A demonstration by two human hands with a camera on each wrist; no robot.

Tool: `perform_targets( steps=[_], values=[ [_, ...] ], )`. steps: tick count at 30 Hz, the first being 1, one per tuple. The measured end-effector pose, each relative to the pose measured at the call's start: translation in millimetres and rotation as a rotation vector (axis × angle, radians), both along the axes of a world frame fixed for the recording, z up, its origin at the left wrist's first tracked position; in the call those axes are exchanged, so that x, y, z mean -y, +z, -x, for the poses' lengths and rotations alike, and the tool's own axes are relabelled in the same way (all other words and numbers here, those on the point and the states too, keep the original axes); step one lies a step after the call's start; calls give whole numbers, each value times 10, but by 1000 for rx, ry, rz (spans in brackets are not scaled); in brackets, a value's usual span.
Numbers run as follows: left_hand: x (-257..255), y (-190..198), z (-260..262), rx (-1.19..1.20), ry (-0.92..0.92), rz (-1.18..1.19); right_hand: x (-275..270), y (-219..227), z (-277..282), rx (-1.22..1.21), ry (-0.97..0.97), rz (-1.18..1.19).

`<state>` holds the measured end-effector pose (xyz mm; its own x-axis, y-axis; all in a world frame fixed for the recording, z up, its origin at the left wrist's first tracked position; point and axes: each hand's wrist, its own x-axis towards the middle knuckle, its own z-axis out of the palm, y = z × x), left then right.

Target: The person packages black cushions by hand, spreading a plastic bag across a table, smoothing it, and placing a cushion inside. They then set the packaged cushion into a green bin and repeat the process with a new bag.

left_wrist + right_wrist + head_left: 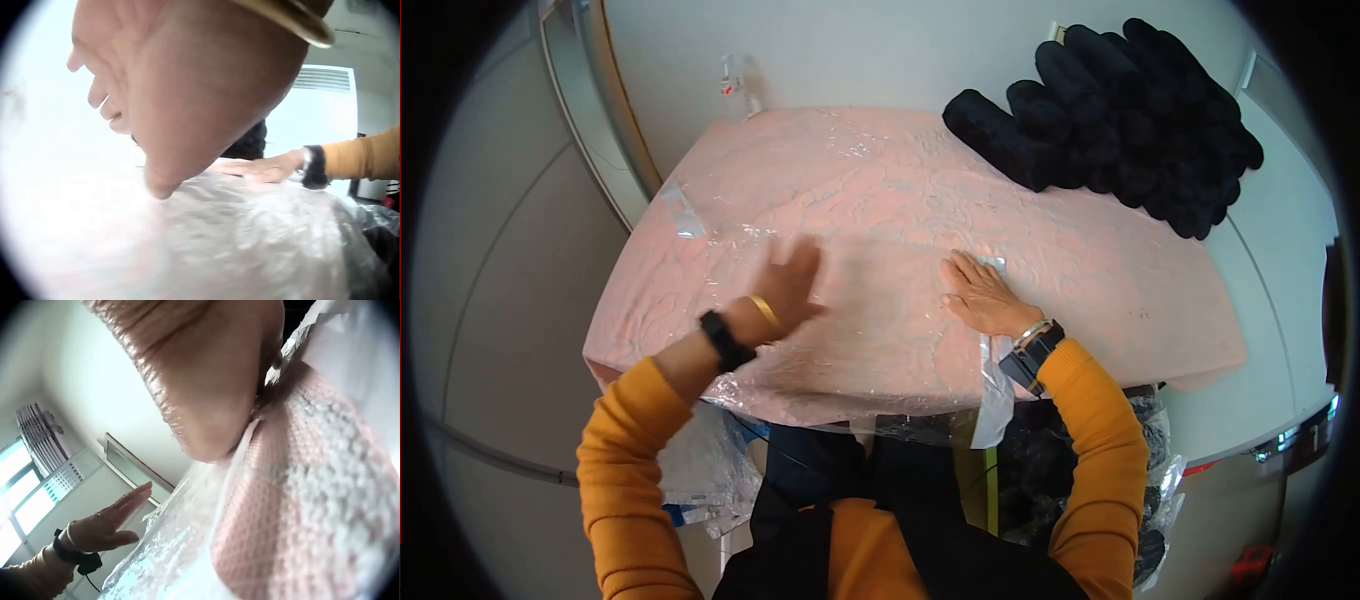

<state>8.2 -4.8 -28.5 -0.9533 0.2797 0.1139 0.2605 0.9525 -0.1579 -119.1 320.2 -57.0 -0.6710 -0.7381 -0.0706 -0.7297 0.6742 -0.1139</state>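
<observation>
A pink cloth (880, 200) under clear plastic film (855, 135) covers the table before me. My left hand (793, 285), blurred in the head view, is raised over its left half with fingers straight and spread. In the left wrist view the palm of that hand holds nothing, and wrinkled clear film lies below it. My right hand (988, 298) rests on the film with fingers extended. Beneath that hand runs a whitish plastic strip (995, 400), which hangs past the front edge. White tufts (337, 481) on pink mesh fabric show close beside the right palm.
A pile of black rolls (1120, 120) stands at the back right of the table. Another whitish strip (684, 210) lies at the left. Crumpled clear plastic (720, 465) hangs below the front edge. A white wall (870, 50) closes off the back.
</observation>
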Motion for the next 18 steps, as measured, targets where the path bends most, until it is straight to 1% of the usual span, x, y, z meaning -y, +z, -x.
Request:
perform_targets(
  steps=[2, 4, 5, 6, 9, 11, 13, 15, 17, 18],
  values=[
    [-520, 60, 95, 189, -160, -88, -2, -9, 13, -6, 22, 4],
    [-907, -140, 254, 230, -273, -10, -20, -10, 14, -27, 28, -19],
    [-1030, -207, 320, 236, -296, -111, -11, -1, 9, -30, 38, -12],
    [-1071, -261, 384, 241, -321, -214, -11, 8, 0, -27, 32, -13],
    [-946, -303, 558, 274, -292, -219, -22, 20, -12, -13, 16, -23],
    [-650, -308, 645, 287, -210, -196, -42, 18, -11, -1, 20, -9],
    [-216, -267, 631, 301, -114, -218, -57, 14, -21, 16, 17, 0],
    [222, -258, 610, 327, 16, -175, -57, 33, -40, 25, 7, 5],
    [663, -315, 522, 319, 155, -186, -47, 33, -62, 33, 0, 4],
    [843, -330, 479, 322, 155, -190, -41, 42, -66, 40, -3, 3]
  ],
)
